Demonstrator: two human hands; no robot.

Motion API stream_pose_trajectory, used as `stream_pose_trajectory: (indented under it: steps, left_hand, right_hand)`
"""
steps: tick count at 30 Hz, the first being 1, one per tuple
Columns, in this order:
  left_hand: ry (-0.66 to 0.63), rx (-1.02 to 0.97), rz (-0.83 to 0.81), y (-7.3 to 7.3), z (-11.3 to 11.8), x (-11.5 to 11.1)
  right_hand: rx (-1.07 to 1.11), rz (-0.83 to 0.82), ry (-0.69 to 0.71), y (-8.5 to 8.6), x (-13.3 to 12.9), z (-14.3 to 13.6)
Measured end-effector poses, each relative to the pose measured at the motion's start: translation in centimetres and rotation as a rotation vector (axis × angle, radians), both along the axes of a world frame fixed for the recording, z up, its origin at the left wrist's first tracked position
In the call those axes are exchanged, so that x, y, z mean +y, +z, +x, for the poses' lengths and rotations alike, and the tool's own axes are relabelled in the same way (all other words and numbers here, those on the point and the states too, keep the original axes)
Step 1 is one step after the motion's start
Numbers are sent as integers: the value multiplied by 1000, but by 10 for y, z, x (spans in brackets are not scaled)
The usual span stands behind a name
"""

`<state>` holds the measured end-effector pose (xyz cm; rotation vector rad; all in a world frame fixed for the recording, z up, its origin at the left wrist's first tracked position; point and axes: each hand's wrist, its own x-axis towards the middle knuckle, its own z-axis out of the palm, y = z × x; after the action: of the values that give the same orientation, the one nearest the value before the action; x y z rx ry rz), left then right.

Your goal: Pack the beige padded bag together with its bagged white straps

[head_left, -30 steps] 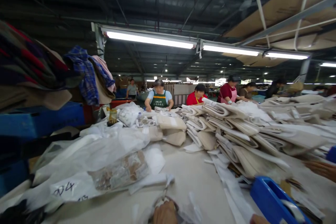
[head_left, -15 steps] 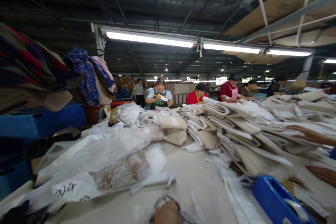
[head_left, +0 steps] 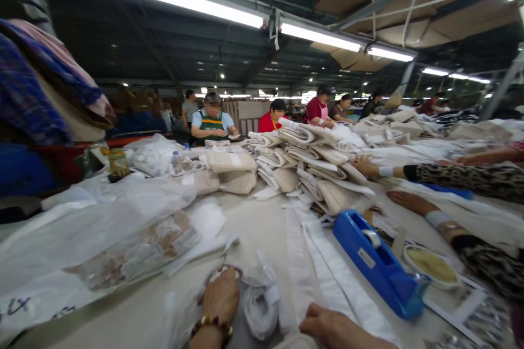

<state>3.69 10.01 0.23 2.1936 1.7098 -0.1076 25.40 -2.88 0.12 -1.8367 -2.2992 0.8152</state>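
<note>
The left hand point(head_left: 221, 294) bends over the ring handles of the scissors point(head_left: 237, 269), its grip apparently closed round them, blades pointing up the table point(head_left: 245, 218); the right hand point(head_left: 333, 327) curls beside a beige piece point(head_left: 297, 342) at the lower edge, and whether its grip pinches anything one cannot tell; a white coil point(head_left: 262, 320) lies between the hands; many folded pieces point(head_left: 319, 158) are already piled farther back, while no cut shows at the scissors, so how much remains is unclear; compared with half a second ago, the view has swung right, the right hand has come into sight, and a co-worker's hand point(head_left: 365, 166) now reaches the pile.
</note>
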Motion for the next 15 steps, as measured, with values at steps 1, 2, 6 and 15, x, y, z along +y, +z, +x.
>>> stream_pose_trajectory:
  steps: [1,2,6,15]
  left_hand:
    - [-13,8,3,0,-1,1]
    - [-25,15,4,0,-1,2]
    - [-55,27,-5,-1,-3,6]
    - [-180,125,-82,-1,-4,12]
  right_hand:
    - [47,3,-12,11,-3,2]
    - [86,16,-47,20,-4,5]
    - [95,196,-260,21,13,12]
    - [-315,544,-254,-78,50,-10]
